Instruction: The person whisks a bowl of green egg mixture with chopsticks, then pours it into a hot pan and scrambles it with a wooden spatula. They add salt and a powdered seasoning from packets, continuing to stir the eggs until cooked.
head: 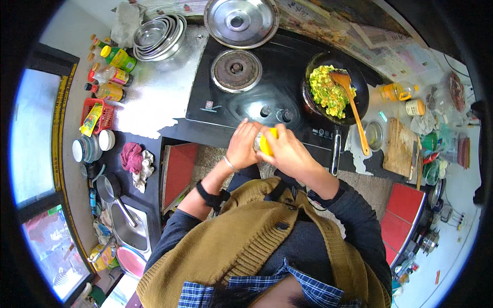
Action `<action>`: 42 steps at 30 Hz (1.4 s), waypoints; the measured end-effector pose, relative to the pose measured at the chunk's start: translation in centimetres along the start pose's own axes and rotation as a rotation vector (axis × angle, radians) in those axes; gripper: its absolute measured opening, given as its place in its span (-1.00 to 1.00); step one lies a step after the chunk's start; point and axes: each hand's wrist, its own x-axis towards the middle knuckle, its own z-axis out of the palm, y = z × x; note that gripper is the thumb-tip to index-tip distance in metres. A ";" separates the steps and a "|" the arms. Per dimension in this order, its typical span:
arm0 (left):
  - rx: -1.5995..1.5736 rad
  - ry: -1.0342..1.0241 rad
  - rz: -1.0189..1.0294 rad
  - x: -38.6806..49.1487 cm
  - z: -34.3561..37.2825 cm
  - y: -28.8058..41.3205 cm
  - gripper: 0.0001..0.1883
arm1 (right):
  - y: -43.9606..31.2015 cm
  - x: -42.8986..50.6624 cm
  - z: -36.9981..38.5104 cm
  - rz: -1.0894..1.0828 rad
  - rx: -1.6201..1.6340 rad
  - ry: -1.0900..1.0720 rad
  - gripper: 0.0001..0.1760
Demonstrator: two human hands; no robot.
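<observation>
Between my two hands is a small jar (pixel 257 143) with a yellow lid (pixel 269 141), held before the front edge of the stove. My left hand (pixel 243 144) is wrapped around the jar's body, which it mostly hides. The fingers of my right hand (pixel 287 152) grip the lid. Whether the lid sits loose or tight I cannot tell. Ahead and to the right, a black wok (pixel 360 109) holds cooked yellow-and-green food (pixel 325 92) that looks like scrambled egg. A wooden spatula (pixel 356 111) rests in it, its handle reaching over the rim.
A bare burner (pixel 236 71) lies on the black stove (pixel 269 104), with a metal lid (pixel 241 23) behind. Nested steel bowls (pixel 154 36) and sauce bottles (pixel 109 92) stand left. To the right are a small metal bowl (pixel 373 134), an oil bottle (pixel 396 91) and a wooden cutting board (pixel 398 148).
</observation>
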 end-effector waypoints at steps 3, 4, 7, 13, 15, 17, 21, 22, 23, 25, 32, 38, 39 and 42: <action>-0.343 -0.473 -0.101 -0.8 -3.2 -0.9 -0.26 | 0.3 -1.2 -0.3 -0.404 -0.196 -0.060 -0.42; -0.447 -0.540 -0.183 -1.3 -4.2 -1.3 -0.27 | 0.6 -1.2 -0.1 -0.533 -0.240 -0.082 -0.43; -0.544 -0.559 -0.374 -3.6 -6.9 -2.3 -0.23 | 2.0 0.7 1.6 -0.628 0.062 0.139 -0.56; -0.448 0.010 -0.405 -6.5 -9.0 -2.9 -0.11 | 4.4 9.1 10.8 0.163 -0.036 -0.098 -0.13; -0.428 0.114 -0.414 -6.8 -9.4 -2.2 -0.11 | 5.8 11.3 12.9 -0.020 -0.153 -0.027 -0.14; -0.336 0.185 -0.380 -6.9 -9.7 -1.3 -0.15 | 6.3 13.0 13.8 -0.008 -0.245 -0.070 -0.16; -0.087 0.207 -0.386 -6.0 -10.4 -0.3 -0.27 | 4.1 12.7 10.4 0.026 0.130 0.331 -0.45; -0.038 0.215 -0.400 -5.8 -10.3 -0.2 -0.30 | 3.2 12.3 8.6 0.026 0.488 0.425 -0.73; 0.007 0.233 -0.393 -5.4 -10.2 -0.2 -0.32 | 2.0 10.8 6.8 0.041 0.743 0.508 -0.83; 0.059 0.229 -0.360 -4.5 -9.7 -0.2 -0.34 | 0.2 7.7 3.1 -0.118 0.681 0.390 -0.85; 0.066 0.215 -0.211 -0.8 -6.8 1.3 -0.33 | -2.1 4.9 -1.4 -0.245 0.111 0.280 -0.84; 0.004 0.214 -0.163 1.9 -5.0 3.8 -0.26 | 1.2 -0.1 -6.0 -0.191 0.276 0.497 -0.87; 0.003 0.236 -0.137 2.4 -4.7 4.3 -0.25 | 1.8 -1.3 -7.0 -0.173 0.293 0.495 -0.87; 0.047 0.233 -0.036 4.2 -3.7 6.2 -0.20 | 2.8 -3.8 -8.5 -0.195 0.278 0.554 -0.83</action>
